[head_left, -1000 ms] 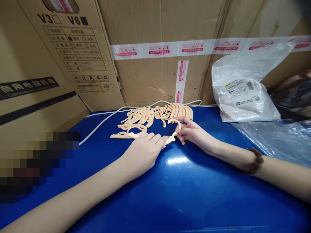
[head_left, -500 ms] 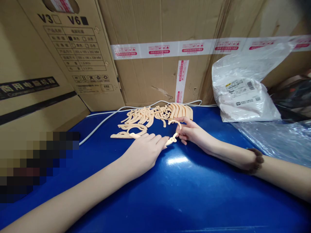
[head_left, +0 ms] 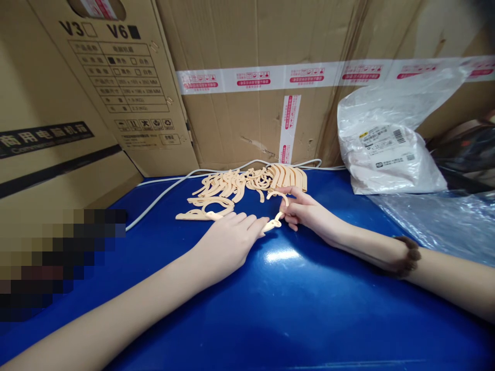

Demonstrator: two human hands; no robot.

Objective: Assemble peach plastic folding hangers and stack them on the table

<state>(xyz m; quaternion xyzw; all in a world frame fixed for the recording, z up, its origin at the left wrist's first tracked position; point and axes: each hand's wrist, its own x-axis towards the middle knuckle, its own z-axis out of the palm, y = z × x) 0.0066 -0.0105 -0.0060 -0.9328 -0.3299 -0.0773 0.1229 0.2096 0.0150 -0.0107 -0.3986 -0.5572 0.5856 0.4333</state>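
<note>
A blue desk (head_left: 278, 319) spreads beneath and nearer than the fingers, with a taped cardboard box (head_left: 240, 123) standing beyond them and a printed carton (head_left: 127, 98) beyond and to their left. The left hand (head_left: 230, 245) has its fingers closed over a pale long piece (head_left: 271, 225), which pokes out at both sides of the grip. The right hand (head_left: 309, 211) pinches a pale hooked piece (head_left: 277, 196) between thumb and fingers, its curve arching just left of those fingertips. The hook's lower end meets the long piece between the two sets of fingers; whether they are joined, I cannot tell.

Just past the right fingers lies a row of curved pieces (head_left: 288, 178); past the left ones, a heap of slender pieces (head_left: 222, 185) and a ring-shaped piece (head_left: 218, 206). A white cable (head_left: 154, 203) runs behind these, farther from the fingers. Well right of the right fingers stands a plastic bag (head_left: 390, 159).
</note>
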